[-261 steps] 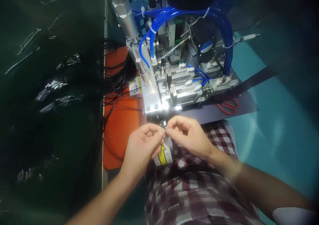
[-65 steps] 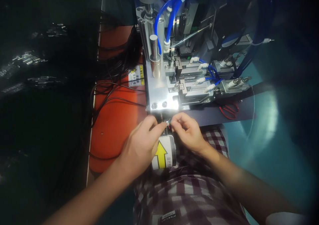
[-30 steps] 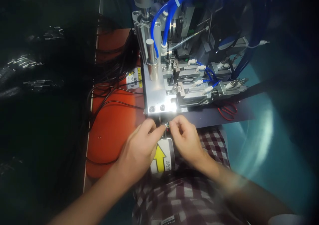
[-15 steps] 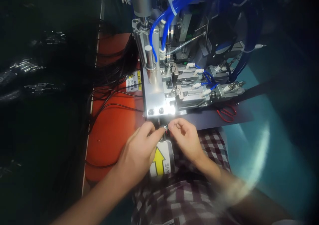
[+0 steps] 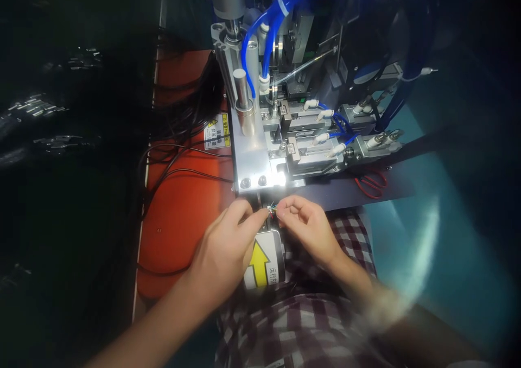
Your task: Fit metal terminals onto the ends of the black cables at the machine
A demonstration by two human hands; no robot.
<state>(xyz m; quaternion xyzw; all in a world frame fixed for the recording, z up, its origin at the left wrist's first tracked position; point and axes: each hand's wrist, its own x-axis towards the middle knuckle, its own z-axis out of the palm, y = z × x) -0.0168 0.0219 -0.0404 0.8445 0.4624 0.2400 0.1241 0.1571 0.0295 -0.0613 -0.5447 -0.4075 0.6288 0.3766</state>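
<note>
My left hand (image 5: 228,240) is closed in a pinch at the front end of the machine. Thin coloured wires (image 5: 272,209) fan out from its thumb tip, whitish, yellowish and red among them. What lies deeper in that grip is hidden by the fingers. Facing it from the right, my right hand (image 5: 311,228) has thumb and forefinger pressed together on the loose ends of these wires. Only a short gap separates the two hands. Just below them is a white machine part with a yellow arrow (image 5: 260,262).
Beyond my hands stands a metal machine (image 5: 249,156) with cylinders and blue air hoses (image 5: 266,18). Black cables (image 5: 187,124) cross the orange tabletop (image 5: 175,210) at left. A red-handled tool (image 5: 371,184) lies to the right. Shiny metallic-looking bundles (image 5: 38,106) show at far left.
My right hand has shifted slightly right and down, and more of the thin wires shows between the fingertips. My left hand keeps its pinch. The view has moved a little.
</note>
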